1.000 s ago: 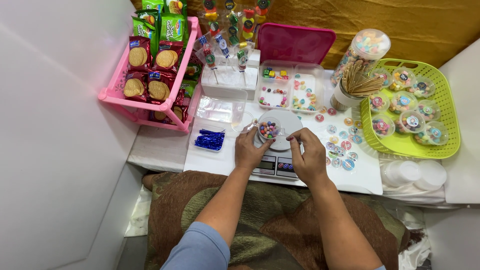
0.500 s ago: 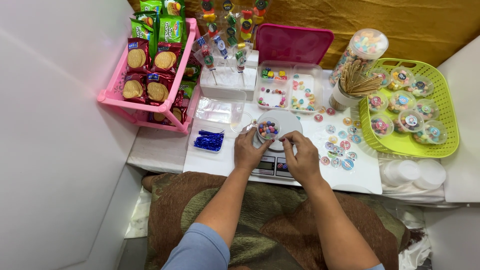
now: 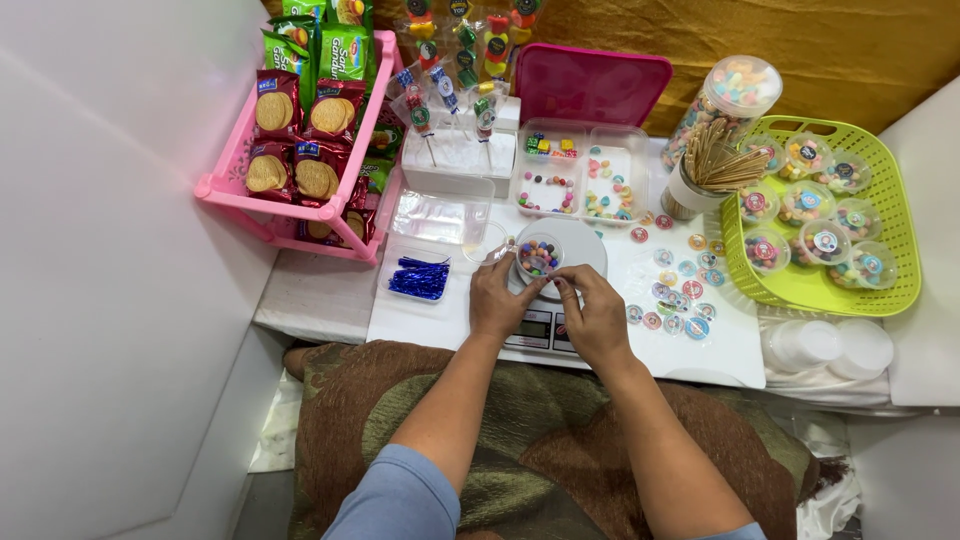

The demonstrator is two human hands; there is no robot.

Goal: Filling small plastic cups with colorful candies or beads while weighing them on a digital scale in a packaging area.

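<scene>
The picture is bright and sharp, with even light from above. Shadows are soft and small. The white table (image 3: 440,320) shines a little.

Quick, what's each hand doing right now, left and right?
Left hand: closed around the small clear cup of coloured candies on the kitchen scale.
Right hand: fingertips pinched at the cup's rim; whether they hold anything cannot be told.

Pink rack (image 3: 228,190), green basket (image 3: 893,262), blue ties (image 3: 418,279)
</scene>
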